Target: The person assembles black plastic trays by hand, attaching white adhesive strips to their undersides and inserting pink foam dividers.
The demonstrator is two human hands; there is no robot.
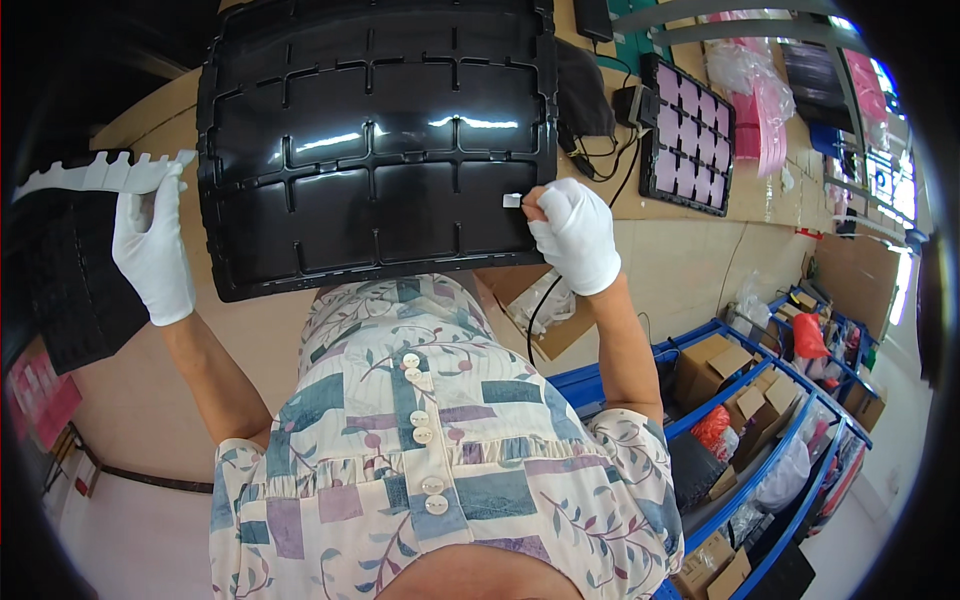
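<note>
Patterned shirt cloth (pixel 440 450), printed with leaves and blocks of teal and mauve and closed with pale buttons, lies nearest the camera. Just beyond it, a large black plastic tray (pixel 330 205) spans the upper middle of the view, its glossy floor split by raised ribs into rows of shallow compartments.

Off the tray's left side, the white-gloved left hand (pixel 155 245) holds up a white notched strip (pixel 95 178) by its right end, thumb and forefinger pinching it; how the other fingers are set behind is hard to tell. The strip reaches out leftward, above dark stacked trays (pixel 85 290).

Over the tray's lower right compartment, the right hand (pixel 575 235), also white-gloved but with bare skin at the fingertips, pinches a small white piece (pixel 512 201) between thumb and forefinger, its remaining fingers curled in. Whether the piece touches the tray floor cannot be told.

To the right, on the tan table (pixel 780 205), a black power adapter (pixel 634 105) with tangled cables sits beside a smaller black tray (pixel 651 165) filled with pink pieces. Lower right, a blue-framed rack (pixel 745 375) carries cardboard boxes (pixel 705 365) and a red plastic bag (pixel 810 335).
</note>
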